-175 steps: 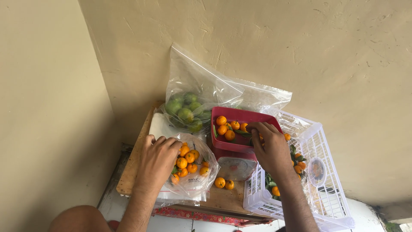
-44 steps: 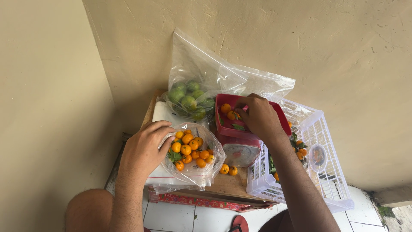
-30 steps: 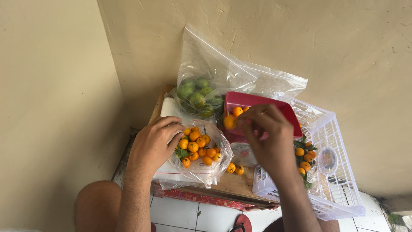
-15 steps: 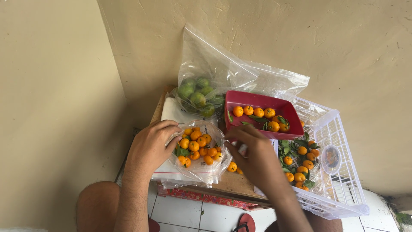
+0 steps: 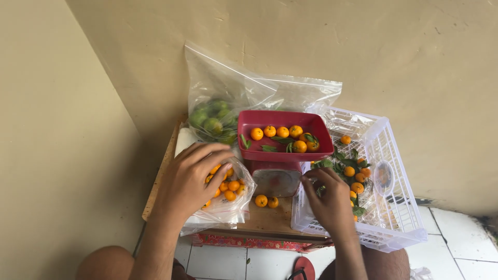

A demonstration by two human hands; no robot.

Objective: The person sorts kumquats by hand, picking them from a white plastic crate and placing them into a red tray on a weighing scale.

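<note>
My left hand (image 5: 193, 179) lies on the mouth of a clear plastic bag (image 5: 231, 194) of small oranges and grips its upper edge. My right hand (image 5: 328, 199) hovers over the near left corner of a white plastic crate (image 5: 394, 220), fingers curled together; whether they pinch anything is hidden. Small oranges with green leaves (image 5: 354, 173) lie in the crate. Between my hands stands a kitchen scale (image 5: 275, 180) carrying a red tray (image 5: 316, 124) with several oranges and leaves. Two loose oranges (image 5: 266, 201) rest on the wooden tabletop (image 5: 264, 220) in front of the scale.
A large clear zip bag of green fruits (image 5: 212, 122) leans on the beige wall (image 5: 363, 57) behind the scale. The small table has a red patterned front edge (image 5: 244, 242). Below are white floor tiles (image 5: 456, 259), a red sandal (image 5: 303, 268) and my knees.
My right hand left the red tray, passed by the bag and loose oranges, then moved right to the crate corner. My left hand has stayed on the bag.
</note>
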